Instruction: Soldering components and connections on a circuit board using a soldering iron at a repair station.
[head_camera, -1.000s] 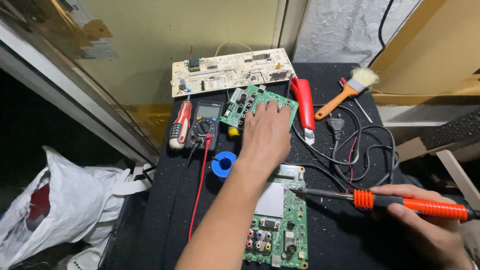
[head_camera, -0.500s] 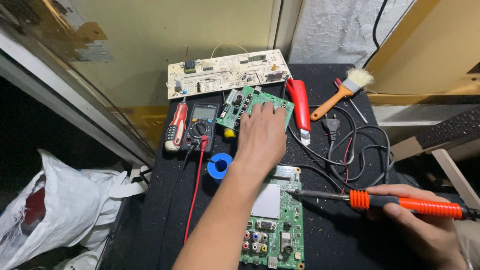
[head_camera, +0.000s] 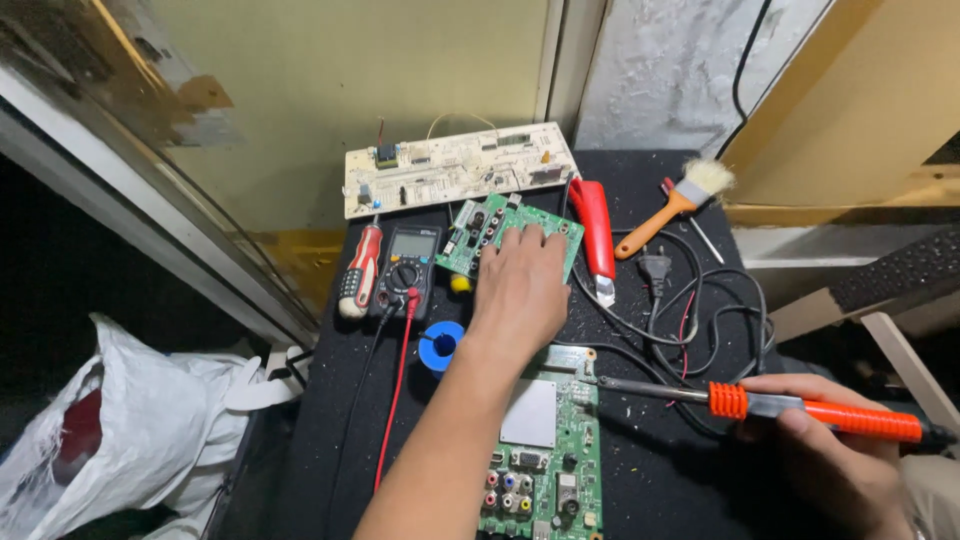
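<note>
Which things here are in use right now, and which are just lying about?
In use: left hand on small green board; right hand holding soldering iron; large green board.
Lying about: multimeter, screwdriver, brush, cream board, white bag.

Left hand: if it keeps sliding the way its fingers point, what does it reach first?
The left hand already rests on the small green circuit board; straight beyond lies the long beige circuit board, probably first.

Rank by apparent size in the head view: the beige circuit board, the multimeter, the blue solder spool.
1. beige circuit board, largest though farthest away
2. multimeter
3. blue solder spool, smallest
</note>
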